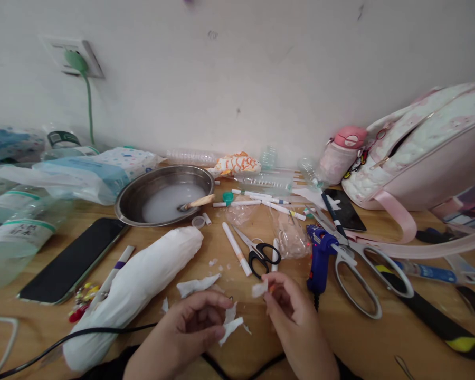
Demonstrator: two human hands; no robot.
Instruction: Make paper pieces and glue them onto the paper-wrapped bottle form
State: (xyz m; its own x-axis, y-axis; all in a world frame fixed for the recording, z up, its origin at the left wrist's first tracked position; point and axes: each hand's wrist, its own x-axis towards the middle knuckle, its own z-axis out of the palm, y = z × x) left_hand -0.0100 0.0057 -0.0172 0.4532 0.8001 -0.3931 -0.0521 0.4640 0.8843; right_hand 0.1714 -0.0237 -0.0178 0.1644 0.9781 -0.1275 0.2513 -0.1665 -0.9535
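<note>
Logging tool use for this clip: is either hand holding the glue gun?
No, the glue gun sits apart from the right hand, which pinches a white scrap, and farther from the left hand.

The hands (182,330) (295,314) hide parts of the black cord (111,330); the right edge crops the backpack (431,158)

Phone (73,261) left of paper-covered form (142,290), basin (127,203) behind it, small scissors (257,247) between form and glue gun (320,258)

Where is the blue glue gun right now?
The blue glue gun is right of centre in the head view, between crumpled clear plastic and the grey-handled scissors, beyond the right hand.
</note>
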